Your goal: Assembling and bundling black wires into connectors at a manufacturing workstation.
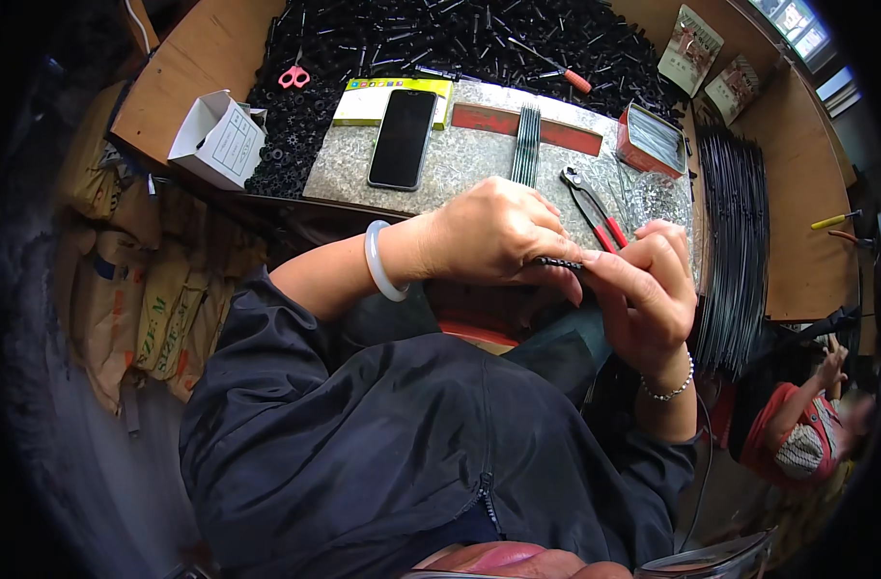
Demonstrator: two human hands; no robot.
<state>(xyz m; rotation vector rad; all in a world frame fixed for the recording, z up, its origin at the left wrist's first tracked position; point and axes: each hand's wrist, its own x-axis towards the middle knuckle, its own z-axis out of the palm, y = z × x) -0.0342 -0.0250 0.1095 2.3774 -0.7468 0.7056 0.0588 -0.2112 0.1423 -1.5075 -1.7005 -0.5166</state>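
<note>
My left hand (pixel 498 232) is closed over a flat row of thin metal rods (pixel 527 145), which runs from the grey work surface to beneath my fingers. At its fingertips shows a narrow black strip of small rod ends (pixel 559 262). Thumb and fingers of my right hand (pixel 648 289) pinch together at the right end of that strip, touching my left fingers. Exactly what lies between the right fingertips is hidden. Red-handled pliers (pixel 595 207) lie with their handles just beyond my right hand.
A black phone (pixel 403 140) lies by a yellow-green box (pixel 363 104). Black small parts (pixel 411 39) heap behind, with pink scissors (pixel 293 76). A white carton (pixel 223 140) stands left, a red tin (pixel 650 140) right. Long black rods (pixel 735 241) line the right; another person (pixel 797 425) sits beyond.
</note>
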